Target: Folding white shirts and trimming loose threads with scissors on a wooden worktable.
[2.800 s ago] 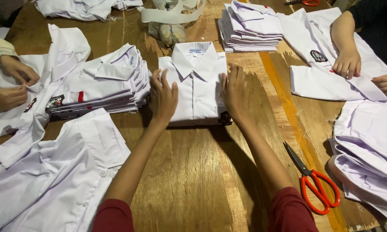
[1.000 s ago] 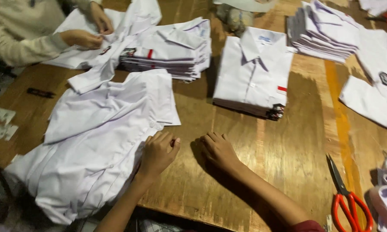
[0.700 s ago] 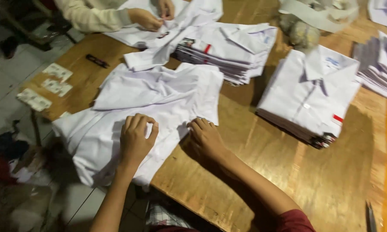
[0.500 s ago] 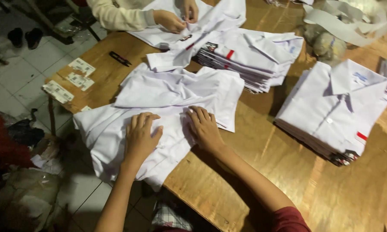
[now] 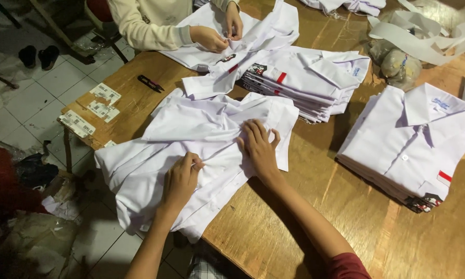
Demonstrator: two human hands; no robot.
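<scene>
A pile of unfolded white shirts [image 5: 191, 134] lies at the near left corner of the wooden table [image 5: 315, 232], part of it hanging over the edge. My left hand [image 5: 181, 181] pinches the cloth of the top shirt near its button strip. My right hand [image 5: 258, 147] presses flat on the same shirt, fingers spread, near its right side. To the right lies a neatly folded white shirt stack [image 5: 408, 144] with the collar up.
Another person in a cream sleeve [image 5: 150, 28] handles a white shirt [image 5: 232, 36] at the table's far left. A stack of folded shirts [image 5: 305, 77] sits behind my pile. Small black snips [image 5: 151, 83] and paper tags [image 5: 90, 108] lie near the left edge. White strips [image 5: 418, 41] lie far right.
My view and both hands swung left from the folded stack to the unfolded pile. My hands now rest on the top shirt, the left one pinching its cloth.
</scene>
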